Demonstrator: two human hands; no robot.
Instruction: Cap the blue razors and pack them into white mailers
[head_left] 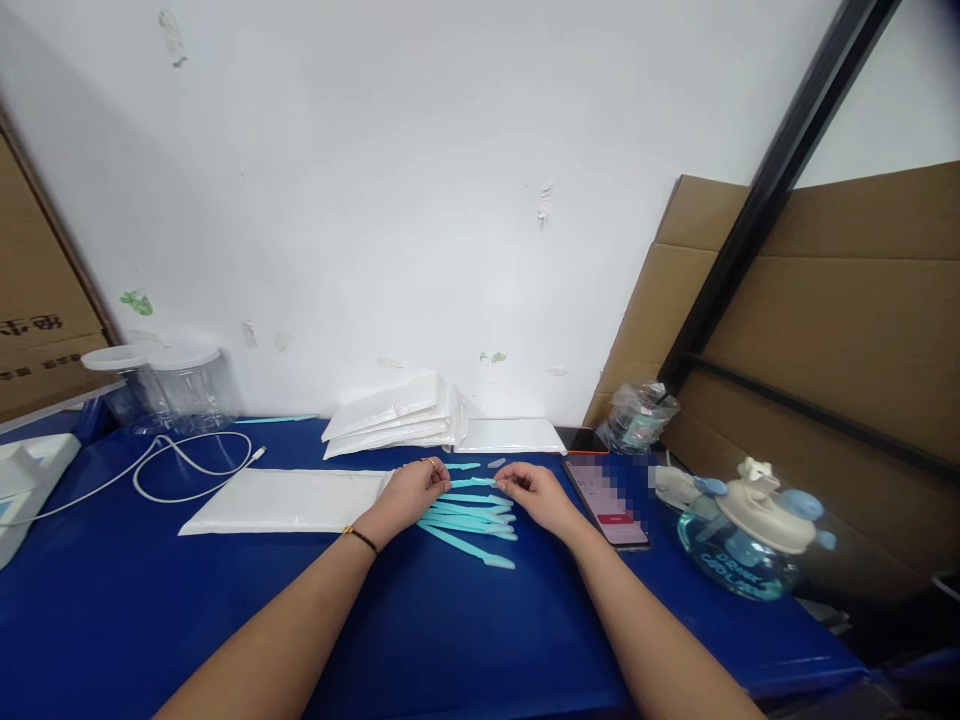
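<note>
A teal eyebrow razor (471, 483) stretches between my two hands just above the table. My left hand (411, 492) pinches its left end, and my right hand (534, 492) has thumb and fingertips closed on its right end. Just below, several similar teal razors (469, 515) lie fanned out on the blue table. Beyond the held one, another teal razor (463, 466) lies partly behind my left hand. A small pale translucent piece (496, 463) rests near my right fingertips. Beside my left hand, a white padded mailer (289, 502) lies flat, its right end partly covered.
White mailers (394, 415) are stacked by the wall, with another flat mailer (510, 436) beside them. A phone (606, 500) lies right of my hand, near a teal drink bottle (750, 535). Clear lidded jars (187, 385) and a white cable (191, 470) are left.
</note>
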